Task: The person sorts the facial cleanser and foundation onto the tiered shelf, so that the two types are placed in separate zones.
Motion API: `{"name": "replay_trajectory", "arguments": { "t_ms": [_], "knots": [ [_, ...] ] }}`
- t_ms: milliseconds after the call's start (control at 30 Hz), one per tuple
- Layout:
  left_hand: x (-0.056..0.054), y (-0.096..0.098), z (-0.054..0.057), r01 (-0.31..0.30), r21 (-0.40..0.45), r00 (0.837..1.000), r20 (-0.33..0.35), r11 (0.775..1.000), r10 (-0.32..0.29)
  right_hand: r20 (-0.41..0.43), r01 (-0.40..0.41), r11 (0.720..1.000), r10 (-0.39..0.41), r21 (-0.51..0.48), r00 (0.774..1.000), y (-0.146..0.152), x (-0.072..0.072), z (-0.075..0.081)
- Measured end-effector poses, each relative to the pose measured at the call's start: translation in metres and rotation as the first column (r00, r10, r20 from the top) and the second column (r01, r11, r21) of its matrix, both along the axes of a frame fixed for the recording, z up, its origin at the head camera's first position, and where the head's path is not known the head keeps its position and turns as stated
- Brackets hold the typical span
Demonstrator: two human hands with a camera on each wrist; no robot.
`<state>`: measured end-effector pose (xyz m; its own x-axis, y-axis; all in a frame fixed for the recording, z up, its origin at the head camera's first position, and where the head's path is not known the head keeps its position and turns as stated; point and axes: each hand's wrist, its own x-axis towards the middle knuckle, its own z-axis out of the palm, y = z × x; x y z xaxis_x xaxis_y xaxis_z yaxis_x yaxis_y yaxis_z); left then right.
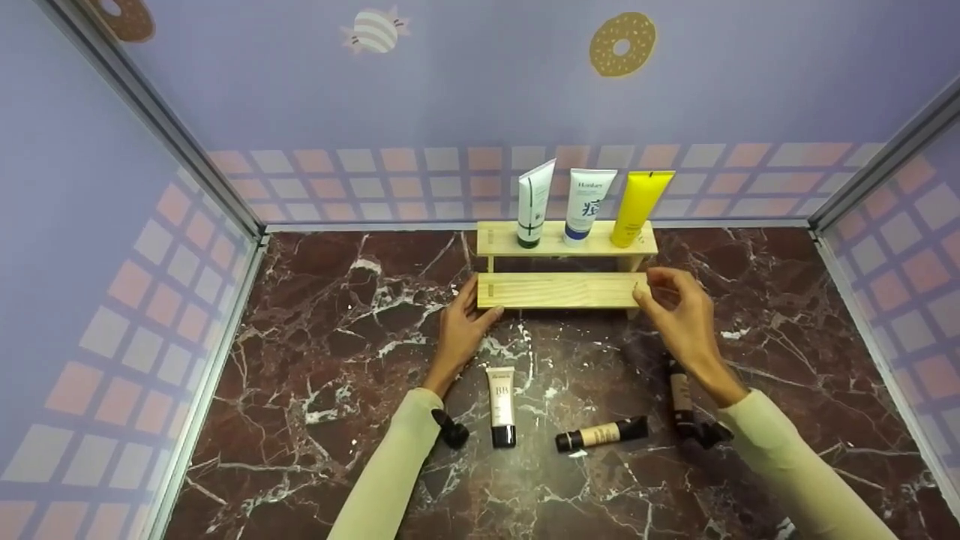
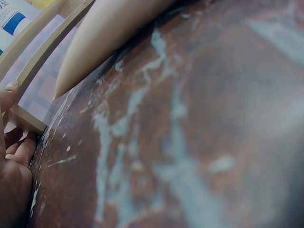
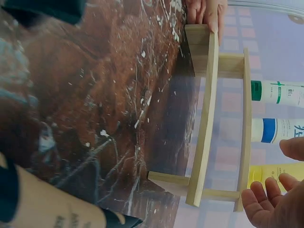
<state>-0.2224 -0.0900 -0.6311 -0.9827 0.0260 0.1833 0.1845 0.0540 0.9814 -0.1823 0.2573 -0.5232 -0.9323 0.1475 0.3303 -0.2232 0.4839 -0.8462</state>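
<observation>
A two-tier wooden shelf (image 1: pixel 559 291) stands near the back wall. My left hand (image 1: pixel 459 330) grips the left end of its lower tier; in the left wrist view the thumb lies on the board's edge, with the fingers around the side support. At the shelf's right end, my right hand (image 1: pixel 684 319) hovers with relaxed, slightly bent fingers and nothing between them. On the upper tier stand a white tube with a green cap (image 1: pixel 534 206), a white tube with a blue cap (image 1: pixel 589 206) and a yellow tube (image 1: pixel 640 208), all cap down.
In front of the shelf lie a BB cream tube (image 1: pixel 502 405), a beige tube with black ends (image 1: pixel 600 434) and a brown tube (image 1: pixel 681 397) partly under my right wrist. The dark marble surface (image 1: pixel 337 420) ends at a patterned back wall (image 1: pixel 465 90) and side walls.
</observation>
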Motion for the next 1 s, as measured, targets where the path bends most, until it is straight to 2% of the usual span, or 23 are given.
{"name": "replay_trajectory", "arguments": {
  "t_ms": [600, 1000],
  "knots": [
    [-0.001, 0.002, -0.002, -0.010, -0.012, 1.000, 0.001, 1.000, 0.010, 0.051, 0.013, 0.997, -0.017, 0.081, 0.999, 0.029, 0.042, -0.029],
    [-0.003, 0.002, -0.001, -0.023, -0.028, 1.000, 0.002, 0.999, 0.023, 0.097, -0.060, 0.992, 0.049, 0.111, 0.994, 0.020, 0.074, -0.050]
  ]
}}
